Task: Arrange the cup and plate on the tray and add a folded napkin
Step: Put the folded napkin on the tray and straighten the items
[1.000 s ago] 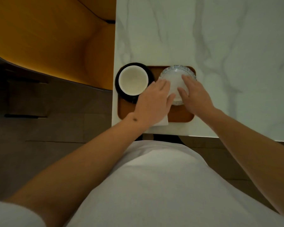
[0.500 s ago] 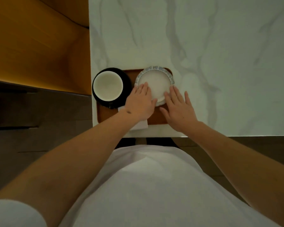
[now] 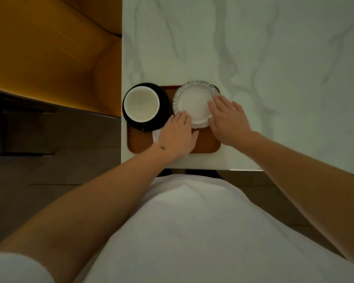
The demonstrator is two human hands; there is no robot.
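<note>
Plate (image 3: 192,103) and cup (image 3: 141,104) crowd the tray (image 3: 206,145); flat left hand (image 3: 177,137) hides the napkin (image 3: 156,135), right hand (image 3: 227,119) flat too.

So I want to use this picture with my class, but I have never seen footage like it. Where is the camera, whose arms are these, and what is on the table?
The camera sits on a person's head and looks down, so you see their own arms and white shirt. On the marble table lies a brown tray. It carries a white cup on a black saucer and a small white plate with a patterned rim. The left hand rests flat on a white napkin, fingertips at the plate's edge. The right hand lies open on the plate's right side. Neither hand grips anything.
</note>
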